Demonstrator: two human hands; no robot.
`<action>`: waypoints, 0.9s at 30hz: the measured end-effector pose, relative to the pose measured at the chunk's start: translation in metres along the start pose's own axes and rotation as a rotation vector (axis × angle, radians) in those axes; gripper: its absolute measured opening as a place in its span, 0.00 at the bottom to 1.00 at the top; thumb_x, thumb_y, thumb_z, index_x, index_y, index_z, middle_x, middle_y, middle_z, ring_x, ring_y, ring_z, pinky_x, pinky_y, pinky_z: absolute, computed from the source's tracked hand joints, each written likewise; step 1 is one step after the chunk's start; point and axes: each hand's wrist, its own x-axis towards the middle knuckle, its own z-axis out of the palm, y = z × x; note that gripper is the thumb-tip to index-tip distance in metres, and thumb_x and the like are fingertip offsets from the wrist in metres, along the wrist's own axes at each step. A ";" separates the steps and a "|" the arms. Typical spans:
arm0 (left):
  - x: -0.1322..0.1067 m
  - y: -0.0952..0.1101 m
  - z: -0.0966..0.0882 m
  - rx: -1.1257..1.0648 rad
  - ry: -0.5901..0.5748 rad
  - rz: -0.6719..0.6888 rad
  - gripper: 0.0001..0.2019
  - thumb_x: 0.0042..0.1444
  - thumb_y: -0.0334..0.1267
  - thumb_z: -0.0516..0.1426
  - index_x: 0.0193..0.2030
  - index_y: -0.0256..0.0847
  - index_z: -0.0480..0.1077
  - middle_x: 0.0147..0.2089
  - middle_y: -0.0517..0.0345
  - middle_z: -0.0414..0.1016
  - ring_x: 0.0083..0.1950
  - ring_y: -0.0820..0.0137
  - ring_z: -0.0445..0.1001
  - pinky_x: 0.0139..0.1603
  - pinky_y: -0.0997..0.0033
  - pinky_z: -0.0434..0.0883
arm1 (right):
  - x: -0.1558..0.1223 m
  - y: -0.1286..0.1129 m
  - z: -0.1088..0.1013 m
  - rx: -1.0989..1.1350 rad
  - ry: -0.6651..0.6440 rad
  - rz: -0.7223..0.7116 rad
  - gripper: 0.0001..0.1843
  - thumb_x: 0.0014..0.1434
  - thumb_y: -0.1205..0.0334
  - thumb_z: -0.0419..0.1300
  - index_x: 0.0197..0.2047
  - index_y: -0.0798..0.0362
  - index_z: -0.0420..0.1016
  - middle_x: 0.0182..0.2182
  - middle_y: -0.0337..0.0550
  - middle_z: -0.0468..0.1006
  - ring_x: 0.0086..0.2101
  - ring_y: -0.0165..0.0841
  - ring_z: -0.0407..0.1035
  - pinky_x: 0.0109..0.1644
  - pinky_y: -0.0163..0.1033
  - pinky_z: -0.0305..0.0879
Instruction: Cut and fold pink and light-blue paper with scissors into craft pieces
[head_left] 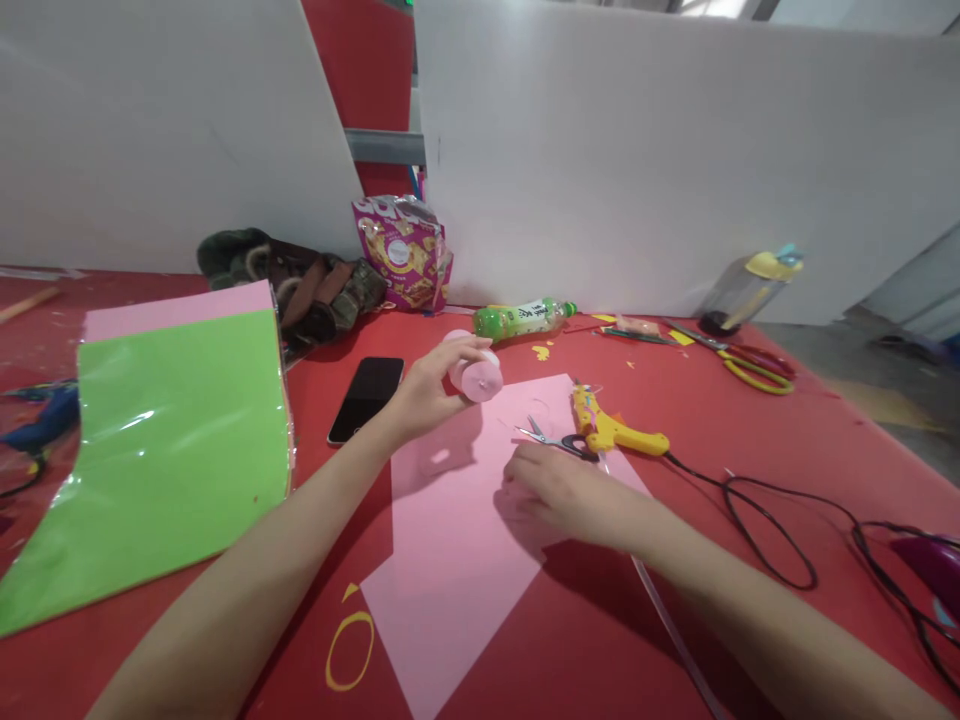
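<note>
Over pink paper on a red table, the left hand grips a round-ended pink piece; the right hand curls just beside scissors, whether holding anything cannot be told. The step seems to be positioning the piece; the next move calls for a light, steady grip.

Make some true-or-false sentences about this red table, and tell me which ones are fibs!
1. The left hand holds a pale pink round-ended object. True.
2. A green plastic bottle with a white label stands upright. False: the bottle lies on its side.
3. The flat black phone lies on the bright green sheet. False: the phone lies on the red table.
4. The yellow plastic glue gun has a black cord. True.
</note>
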 end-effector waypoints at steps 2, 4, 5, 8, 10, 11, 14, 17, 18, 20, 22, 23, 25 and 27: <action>0.000 0.001 0.000 -0.001 -0.007 0.001 0.14 0.44 0.29 0.59 0.40 0.39 0.64 0.52 0.46 0.67 0.56 0.63 0.63 0.55 0.57 0.60 | 0.004 -0.006 0.011 0.007 -0.037 -0.014 0.09 0.49 0.75 0.52 0.35 0.56 0.66 0.33 0.46 0.69 0.32 0.32 0.65 0.32 0.34 0.57; 0.001 0.001 0.000 -0.002 -0.009 -0.002 0.14 0.44 0.28 0.58 0.39 0.39 0.64 0.52 0.45 0.67 0.56 0.63 0.63 0.55 0.57 0.60 | 0.006 -0.007 0.016 0.014 -0.064 0.002 0.12 0.46 0.79 0.51 0.34 0.56 0.65 0.32 0.44 0.69 0.28 0.30 0.63 0.28 0.32 0.53; 0.001 0.002 -0.001 -0.002 -0.009 -0.004 0.14 0.44 0.28 0.58 0.39 0.39 0.64 0.52 0.45 0.67 0.56 0.63 0.63 0.55 0.57 0.60 | 0.006 -0.007 0.017 0.029 -0.070 0.013 0.14 0.45 0.80 0.51 0.34 0.56 0.64 0.32 0.44 0.69 0.27 0.29 0.63 0.27 0.32 0.52; 0.001 0.002 -0.001 -0.002 -0.008 -0.006 0.14 0.44 0.29 0.58 0.39 0.39 0.64 0.52 0.46 0.67 0.56 0.63 0.63 0.55 0.57 0.61 | 0.007 -0.007 0.016 0.115 -0.078 0.027 0.15 0.45 0.79 0.51 0.36 0.56 0.65 0.33 0.44 0.69 0.29 0.29 0.63 0.28 0.31 0.52; 0.001 0.002 -0.001 0.001 -0.011 -0.004 0.13 0.44 0.29 0.58 0.39 0.39 0.64 0.52 0.46 0.67 0.56 0.63 0.63 0.55 0.56 0.61 | 0.009 -0.007 0.014 0.136 -0.092 0.003 0.12 0.46 0.78 0.51 0.33 0.56 0.66 0.32 0.43 0.70 0.29 0.28 0.63 0.29 0.30 0.52; 0.001 0.001 -0.001 0.001 -0.008 -0.003 0.13 0.45 0.29 0.58 0.39 0.40 0.64 0.52 0.47 0.67 0.56 0.63 0.63 0.55 0.56 0.61 | 0.009 -0.008 0.013 0.124 -0.103 -0.013 0.10 0.46 0.78 0.52 0.30 0.56 0.66 0.30 0.42 0.69 0.28 0.28 0.63 0.29 0.30 0.52; 0.001 0.001 -0.001 -0.005 0.006 0.002 0.14 0.45 0.29 0.58 0.39 0.40 0.64 0.51 0.47 0.67 0.55 0.63 0.63 0.55 0.55 0.61 | 0.012 -0.008 0.005 0.044 -0.101 -0.026 0.08 0.45 0.77 0.52 0.25 0.55 0.66 0.25 0.38 0.69 0.25 0.26 0.61 0.26 0.30 0.48; 0.001 0.002 -0.001 -0.020 0.015 -0.001 0.13 0.44 0.29 0.58 0.39 0.39 0.64 0.51 0.46 0.68 0.55 0.63 0.63 0.55 0.56 0.61 | 0.011 -0.005 -0.016 0.022 -0.014 0.019 0.06 0.49 0.73 0.52 0.25 0.54 0.67 0.23 0.38 0.70 0.23 0.26 0.61 0.24 0.30 0.47; 0.002 0.003 -0.001 -0.024 0.013 -0.005 0.13 0.45 0.29 0.58 0.39 0.39 0.65 0.51 0.46 0.68 0.55 0.63 0.63 0.55 0.56 0.60 | 0.011 -0.004 -0.026 0.033 0.039 0.051 0.06 0.50 0.73 0.52 0.27 0.54 0.67 0.23 0.37 0.71 0.23 0.25 0.61 0.24 0.30 0.49; 0.002 0.005 -0.001 -0.028 0.003 -0.013 0.13 0.45 0.30 0.59 0.39 0.39 0.65 0.52 0.45 0.67 0.56 0.62 0.63 0.56 0.56 0.60 | 0.008 -0.002 -0.047 0.051 0.252 0.095 0.08 0.50 0.74 0.50 0.28 0.54 0.67 0.21 0.35 0.71 0.22 0.25 0.62 0.24 0.29 0.52; 0.003 0.008 -0.001 -0.026 -0.008 -0.014 0.13 0.45 0.31 0.59 0.39 0.39 0.65 0.52 0.45 0.67 0.56 0.62 0.63 0.56 0.56 0.60 | 0.005 -0.002 -0.063 0.089 0.496 0.115 0.08 0.51 0.73 0.51 0.33 0.53 0.68 0.24 0.36 0.74 0.24 0.26 0.66 0.27 0.30 0.58; 0.003 0.009 -0.001 -0.026 -0.012 -0.012 0.13 0.45 0.31 0.59 0.39 0.38 0.66 0.52 0.44 0.67 0.56 0.62 0.63 0.56 0.56 0.60 | 0.004 -0.003 -0.069 0.104 0.610 0.085 0.09 0.51 0.72 0.52 0.34 0.53 0.69 0.26 0.37 0.76 0.26 0.27 0.68 0.30 0.31 0.61; 0.003 0.012 0.000 -0.027 -0.018 -0.006 0.13 0.45 0.31 0.59 0.40 0.38 0.66 0.52 0.44 0.67 0.56 0.62 0.63 0.55 0.57 0.61 | 0.003 -0.004 -0.074 0.144 0.754 0.077 0.07 0.51 0.71 0.52 0.33 0.53 0.69 0.27 0.38 0.76 0.27 0.28 0.70 0.32 0.33 0.65; 0.003 0.014 0.001 -0.027 -0.023 -0.004 0.13 0.45 0.32 0.60 0.40 0.39 0.66 0.52 0.45 0.68 0.55 0.63 0.63 0.55 0.57 0.61 | 0.003 -0.006 -0.071 0.197 0.808 0.099 0.06 0.51 0.70 0.53 0.30 0.53 0.69 0.26 0.38 0.76 0.26 0.29 0.72 0.31 0.33 0.68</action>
